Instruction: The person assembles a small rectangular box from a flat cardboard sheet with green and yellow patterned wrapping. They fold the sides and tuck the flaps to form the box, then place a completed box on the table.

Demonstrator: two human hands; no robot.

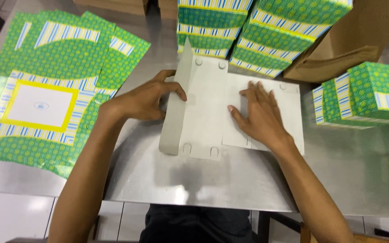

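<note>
Pinching raised flap of flat grey die-cut cardboard box blank point(203, 108), left hand point(147, 100) folds it upright; right hand point(258, 114) pressed flat, open-palmed, on blank's middle. Blank lies on steel table point(203, 184); green patterned flat sheets point(46, 90) left, finished green boxes point(248, 31) behind.

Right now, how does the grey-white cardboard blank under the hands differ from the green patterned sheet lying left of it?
The cardboard blank shows its plain grey-white side; the green patterned sheet shows its print. The cardboard blank has one flap raised by the left hand, the right hand pressing; the sheet lies flat, untouched. Both rest on the metal table.
</note>
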